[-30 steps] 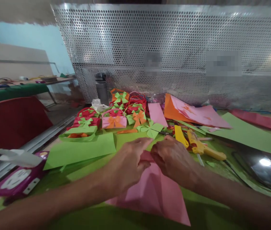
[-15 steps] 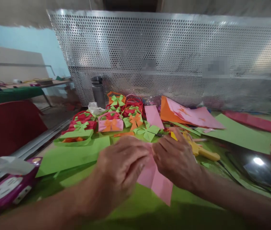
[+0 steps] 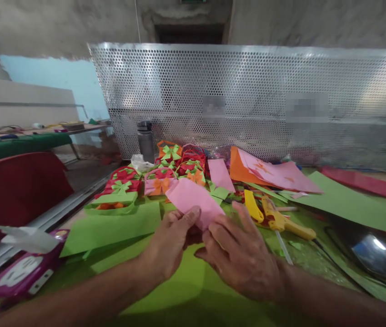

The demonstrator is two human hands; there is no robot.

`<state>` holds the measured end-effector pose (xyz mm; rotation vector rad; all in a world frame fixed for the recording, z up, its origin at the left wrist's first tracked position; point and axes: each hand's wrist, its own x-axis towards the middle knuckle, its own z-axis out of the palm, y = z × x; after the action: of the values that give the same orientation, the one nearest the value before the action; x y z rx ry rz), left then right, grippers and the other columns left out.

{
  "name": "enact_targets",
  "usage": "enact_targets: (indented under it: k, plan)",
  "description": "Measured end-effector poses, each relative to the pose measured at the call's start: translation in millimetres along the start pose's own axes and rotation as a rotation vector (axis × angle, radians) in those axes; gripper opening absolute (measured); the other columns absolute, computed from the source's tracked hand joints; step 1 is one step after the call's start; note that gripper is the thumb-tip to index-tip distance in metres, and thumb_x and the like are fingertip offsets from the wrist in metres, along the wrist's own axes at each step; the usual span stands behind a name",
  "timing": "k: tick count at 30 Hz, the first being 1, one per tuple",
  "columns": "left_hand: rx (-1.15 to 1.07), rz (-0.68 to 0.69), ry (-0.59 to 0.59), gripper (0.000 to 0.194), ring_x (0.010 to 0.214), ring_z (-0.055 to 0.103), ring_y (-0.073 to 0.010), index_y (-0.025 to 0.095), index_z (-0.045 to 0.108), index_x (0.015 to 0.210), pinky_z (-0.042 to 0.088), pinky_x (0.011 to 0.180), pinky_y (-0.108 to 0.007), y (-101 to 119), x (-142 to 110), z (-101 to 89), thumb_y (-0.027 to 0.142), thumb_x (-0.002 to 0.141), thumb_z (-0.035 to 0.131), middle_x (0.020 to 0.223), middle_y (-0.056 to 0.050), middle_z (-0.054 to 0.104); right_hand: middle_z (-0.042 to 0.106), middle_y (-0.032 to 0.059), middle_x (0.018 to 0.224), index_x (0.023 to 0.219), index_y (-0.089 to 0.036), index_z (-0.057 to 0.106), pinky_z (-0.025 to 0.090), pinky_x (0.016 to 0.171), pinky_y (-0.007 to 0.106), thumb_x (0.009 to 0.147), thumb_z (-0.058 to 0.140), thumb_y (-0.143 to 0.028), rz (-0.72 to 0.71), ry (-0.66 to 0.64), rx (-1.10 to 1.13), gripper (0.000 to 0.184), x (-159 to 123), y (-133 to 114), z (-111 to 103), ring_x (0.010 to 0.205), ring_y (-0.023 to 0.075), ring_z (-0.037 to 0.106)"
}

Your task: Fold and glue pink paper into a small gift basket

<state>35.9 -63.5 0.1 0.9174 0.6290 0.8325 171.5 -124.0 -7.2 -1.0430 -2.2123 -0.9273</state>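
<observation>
A piece of pink paper [image 3: 194, 198] is held up over the green tabletop, its upper part tilted toward the left. My left hand [image 3: 175, 238] pinches its lower edge, with the thumb on top. At the paper's lower right corner, my right hand [image 3: 235, 252] has its fingers curled against it, and the index finger sticks up. The fingertips under the paper are partly hidden. Just beyond lie small paper bags with bows, among them a pink bag [image 3: 150, 186] with an orange bow and a green bag [image 3: 114, 203].
A yellow glue gun [image 3: 278, 218] and yellow-handled scissors [image 3: 253, 206] lie right of my hands. Green sheets [image 3: 117, 225], a dark phone-like slab [image 3: 380, 250] and a purple power strip [image 3: 25, 268] flank them. Behind stand a grey bottle [image 3: 145, 141] and a perforated metal panel [image 3: 247, 72].
The pink paper hung below my hands; now it points up and away from them. My left hand has turned thumb-up, and my right hand has shifted lower. The view has tilted slightly upward.
</observation>
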Motion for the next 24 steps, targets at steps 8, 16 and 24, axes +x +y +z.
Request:
enact_targets:
  k: [8, 16, 24]
  plan:
    - [0.043, 0.015, 0.008, 0.017, 0.059, 0.064, -0.0148, 0.011, 0.056, 0.087, 0.052, 0.057, -0.027, 8, 13, -16.9, 0.027, 0.083, 0.056, 0.070, -0.005, 0.068, 0.049, -0.0030, 0.053, 0.061, -0.016, 0.053, 0.034, 0.050, 0.022, 0.086, 0.047, -0.030, 0.717, -0.030, 0.697, 0.029, 13, 32, -7, 0.051, 0.0101, 0.045]
    - [-0.048, 0.077, 0.020, 0.018, 0.064, 0.066, -0.0188, 0.010, 0.058, 0.091, 0.053, 0.061, -0.030, 9, 17, -17.3, 0.019, 0.076, 0.063, 0.076, -0.009, 0.070, 0.041, -0.0043, 0.054, 0.059, -0.018, 0.046, 0.029, 0.048, 0.022, 0.086, 0.045, -0.041, 0.897, -0.067, 0.942, 0.035, 6, 27, 13, 0.052, 0.0093, 0.038]
    - [-0.080, 0.009, -0.058, 0.018, 0.070, 0.066, -0.0201, 0.009, 0.061, 0.089, 0.055, 0.066, -0.033, 9, 16, -16.4, 0.011, 0.072, 0.066, 0.084, -0.011, 0.070, 0.058, 0.0016, 0.075, 0.085, -0.017, 0.054, 0.042, 0.062, 0.025, 0.085, 0.050, -0.030, 0.873, -0.011, 1.054, 0.014, 4, 28, 19, 0.069, 0.0136, 0.053]
